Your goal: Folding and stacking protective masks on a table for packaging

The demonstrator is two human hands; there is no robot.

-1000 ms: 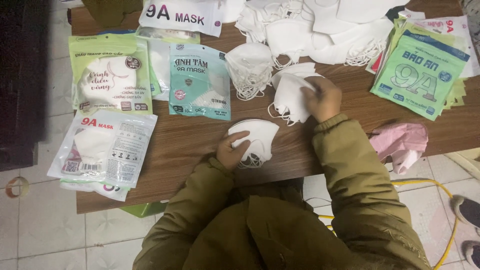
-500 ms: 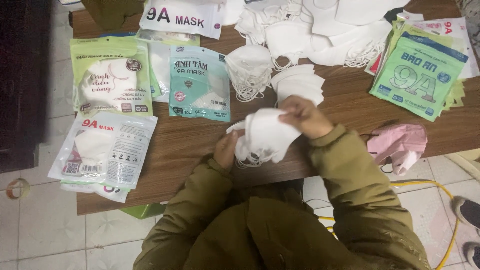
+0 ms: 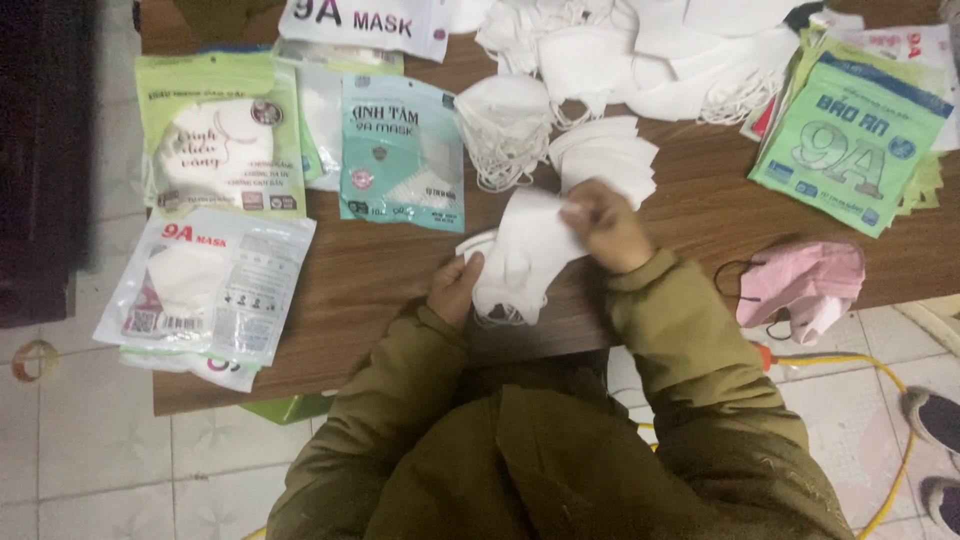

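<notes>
Two hands on one small bundle of white masks (image 3: 525,255), held just above the near edge of the wooden desk (image 3: 380,300). Left hand (image 3: 455,290) closed on the lower left corner, thumb on top; right hand (image 3: 605,225) pinched shut on the upper right edge. Ear loops hanging loose beneath the bundle.

Step in hand, as judged: squaring up or folding the bundle, mid-handling, not yet bagged. Next move likely calling for a firm pinch to keep the layers aligned, and one hand freed for a pouch.

Nearby: a neat stack of folded white masks (image 3: 605,160) just beyond the right hand; a loose heap of white masks (image 3: 640,60) along the far edge; a teal pouch (image 3: 402,150) near the left hand; a green pouch (image 3: 220,135) and a clear pouch (image 3: 205,285) further left; a pile of green pouches (image 3: 850,135) at right; a pink mask (image 3: 800,285) at the right near edge.

Hard to make out: number of masks in the bundle; fingertips of both hands hidden behind it. Cut off: far heap, top pouch, right-hand pile. Near desk edge hidden by olive jacket sleeves (image 3: 680,350).
</notes>
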